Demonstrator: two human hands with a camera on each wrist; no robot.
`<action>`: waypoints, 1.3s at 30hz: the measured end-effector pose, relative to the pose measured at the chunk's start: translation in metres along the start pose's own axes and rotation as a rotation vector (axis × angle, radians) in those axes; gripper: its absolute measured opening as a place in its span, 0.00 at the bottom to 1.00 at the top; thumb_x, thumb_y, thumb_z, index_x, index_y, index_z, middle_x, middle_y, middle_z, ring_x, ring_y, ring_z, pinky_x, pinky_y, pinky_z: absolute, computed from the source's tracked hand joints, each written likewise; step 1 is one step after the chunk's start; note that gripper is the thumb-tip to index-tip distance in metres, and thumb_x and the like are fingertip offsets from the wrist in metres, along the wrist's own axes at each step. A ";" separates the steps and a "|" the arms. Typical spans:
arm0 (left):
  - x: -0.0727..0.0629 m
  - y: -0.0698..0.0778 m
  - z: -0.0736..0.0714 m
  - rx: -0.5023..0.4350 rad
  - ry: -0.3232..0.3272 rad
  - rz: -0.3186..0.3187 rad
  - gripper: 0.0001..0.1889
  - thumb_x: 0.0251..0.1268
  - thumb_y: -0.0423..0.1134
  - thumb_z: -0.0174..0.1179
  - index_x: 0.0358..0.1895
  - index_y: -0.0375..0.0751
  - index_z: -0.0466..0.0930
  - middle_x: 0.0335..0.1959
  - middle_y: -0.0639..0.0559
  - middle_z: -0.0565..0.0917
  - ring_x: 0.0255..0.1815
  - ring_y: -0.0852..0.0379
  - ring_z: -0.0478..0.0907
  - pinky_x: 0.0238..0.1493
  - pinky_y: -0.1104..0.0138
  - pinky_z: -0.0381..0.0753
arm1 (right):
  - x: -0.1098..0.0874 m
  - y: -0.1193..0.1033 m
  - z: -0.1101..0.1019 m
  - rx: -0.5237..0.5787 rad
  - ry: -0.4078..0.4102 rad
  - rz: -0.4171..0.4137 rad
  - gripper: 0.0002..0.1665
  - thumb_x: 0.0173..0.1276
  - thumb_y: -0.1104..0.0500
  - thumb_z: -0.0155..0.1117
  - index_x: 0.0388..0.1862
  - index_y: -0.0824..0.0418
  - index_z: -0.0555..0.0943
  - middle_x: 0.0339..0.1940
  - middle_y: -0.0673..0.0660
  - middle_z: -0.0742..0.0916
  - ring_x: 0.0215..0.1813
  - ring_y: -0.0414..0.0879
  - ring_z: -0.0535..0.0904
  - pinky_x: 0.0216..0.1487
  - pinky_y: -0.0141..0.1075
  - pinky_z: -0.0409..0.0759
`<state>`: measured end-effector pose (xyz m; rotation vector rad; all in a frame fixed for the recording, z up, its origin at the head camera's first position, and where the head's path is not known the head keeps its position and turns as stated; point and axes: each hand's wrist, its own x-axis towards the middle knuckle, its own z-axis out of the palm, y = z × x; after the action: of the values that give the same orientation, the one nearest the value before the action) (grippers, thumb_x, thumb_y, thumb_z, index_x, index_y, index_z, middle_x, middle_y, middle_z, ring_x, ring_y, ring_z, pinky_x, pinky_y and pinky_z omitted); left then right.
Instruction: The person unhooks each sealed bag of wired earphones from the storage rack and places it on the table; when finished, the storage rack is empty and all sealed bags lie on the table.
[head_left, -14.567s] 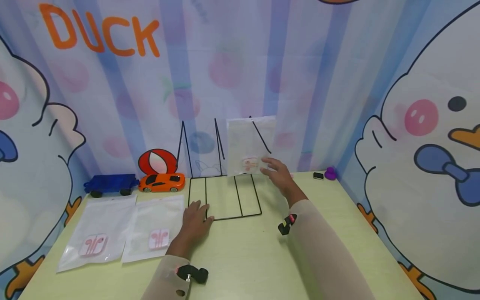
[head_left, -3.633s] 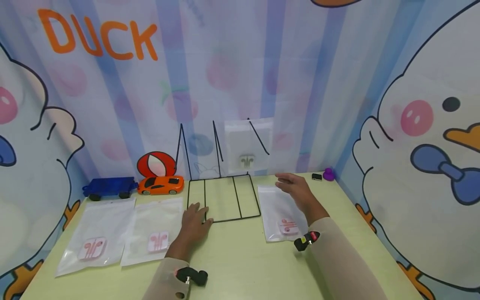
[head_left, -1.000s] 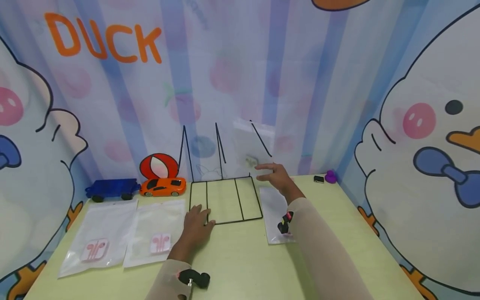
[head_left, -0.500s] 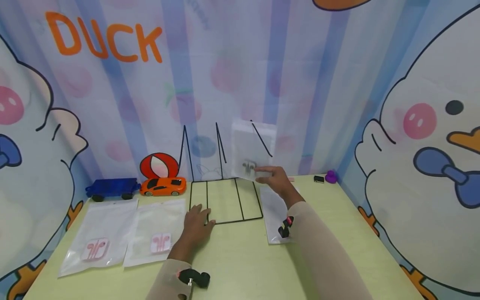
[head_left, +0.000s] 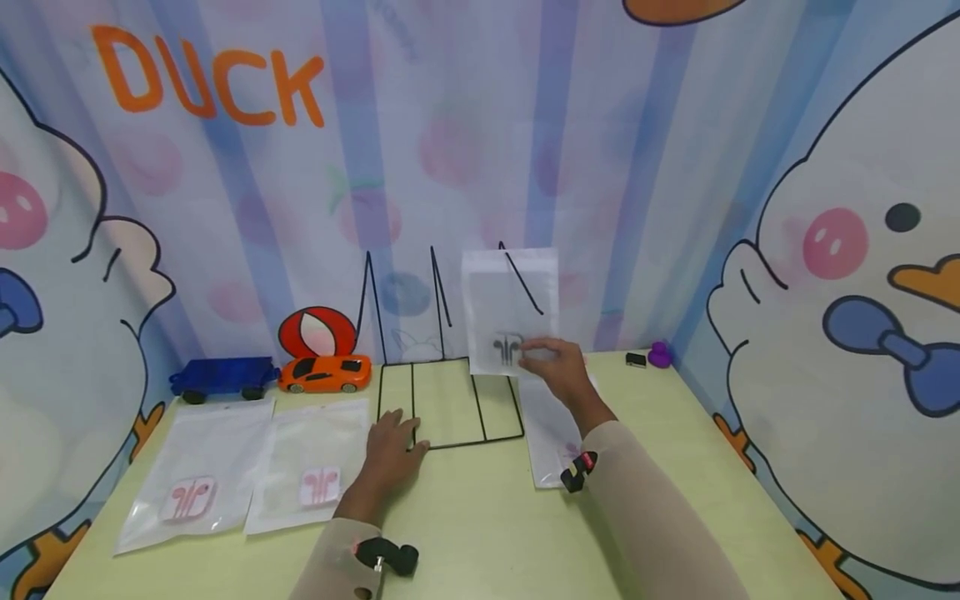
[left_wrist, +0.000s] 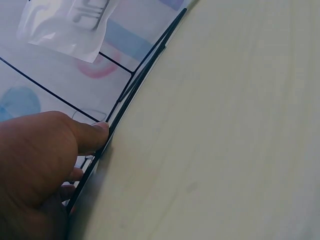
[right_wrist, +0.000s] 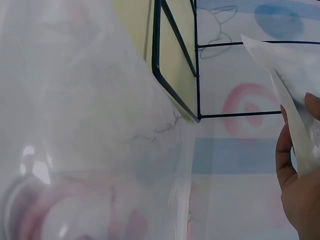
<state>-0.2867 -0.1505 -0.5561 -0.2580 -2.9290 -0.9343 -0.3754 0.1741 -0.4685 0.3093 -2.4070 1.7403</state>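
Observation:
My right hand [head_left: 558,367] pinches the lower right edge of a clear zip bag [head_left: 510,287] holding a grey-white earphone case. The bag hangs upright at the right prong of a black wire display rack [head_left: 450,446], and the prong shows in front of it. My left hand [head_left: 392,450] rests with spread fingers on the left front of the rack's base; in the left wrist view its thumb [left_wrist: 92,135] presses the front wire. A second bag [head_left: 547,425] with a pink earphone case lies right of the rack, partly hidden by my right arm.
Left of the rack lie two more zip bags [head_left: 202,446] with pink earphone cases. Behind them stand a blue toy wagon [head_left: 225,377] and an orange toy car [head_left: 325,373]. A small black object [head_left: 636,360] and a purple toy [head_left: 660,355] sit at the back right.
Earlier a pink-case bag hung at the right prong; it now lies on the table. The grey-white-case bag, swinging a second ago, is now steady, lower and closer. My left hand stays put.

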 end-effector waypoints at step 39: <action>0.001 -0.004 0.004 -0.007 0.027 0.014 0.26 0.80 0.41 0.63 0.72 0.30 0.78 0.81 0.24 0.68 0.85 0.25 0.60 0.86 0.31 0.56 | -0.062 0.006 -0.030 0.034 -0.059 0.011 0.19 0.64 0.61 0.82 0.55 0.63 0.93 0.63 0.66 0.91 0.60 0.54 0.88 0.54 0.35 0.88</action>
<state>-0.2882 -0.1514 -0.5616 -0.2641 -2.8962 -0.9394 -0.3169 0.2087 -0.4799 0.3581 -2.4263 1.8027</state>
